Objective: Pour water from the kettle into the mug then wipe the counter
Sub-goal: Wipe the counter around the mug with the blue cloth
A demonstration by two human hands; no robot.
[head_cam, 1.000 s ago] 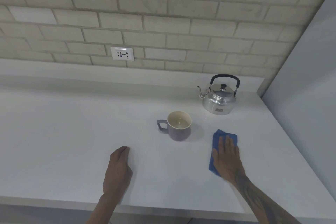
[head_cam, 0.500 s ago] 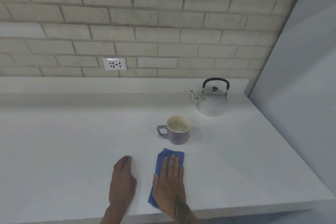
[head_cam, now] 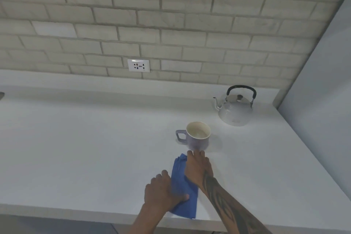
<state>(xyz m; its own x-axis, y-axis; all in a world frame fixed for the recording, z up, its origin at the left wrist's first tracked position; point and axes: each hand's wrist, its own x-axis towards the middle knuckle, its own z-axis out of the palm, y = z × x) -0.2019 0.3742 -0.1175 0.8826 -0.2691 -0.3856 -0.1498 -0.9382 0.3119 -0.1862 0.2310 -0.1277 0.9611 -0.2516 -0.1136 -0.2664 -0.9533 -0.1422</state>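
A grey mug (head_cam: 197,136) with a pale inside stands on the white counter (head_cam: 85,148), handle to the left. A silver kettle (head_cam: 235,109) with a black handle sits behind it at the back right. A folded blue cloth (head_cam: 183,186) lies flat near the counter's front edge, in front of the mug. My right hand (head_cam: 197,167) presses flat on the cloth's far right part, fingertips just short of the mug. My left hand (head_cam: 161,190) rests flat beside the cloth, its thumb lying on the cloth's near part.
A brick wall with a white socket (head_cam: 138,65) runs along the back above a low ledge. A grey panel (head_cam: 322,100) closes off the counter's right side. The front edge of the counter runs just below my wrists.
My right hand slid the blue cloth leftward from right of the mug to in front of it, next to my left hand. My left thumb now lies on the cloth.
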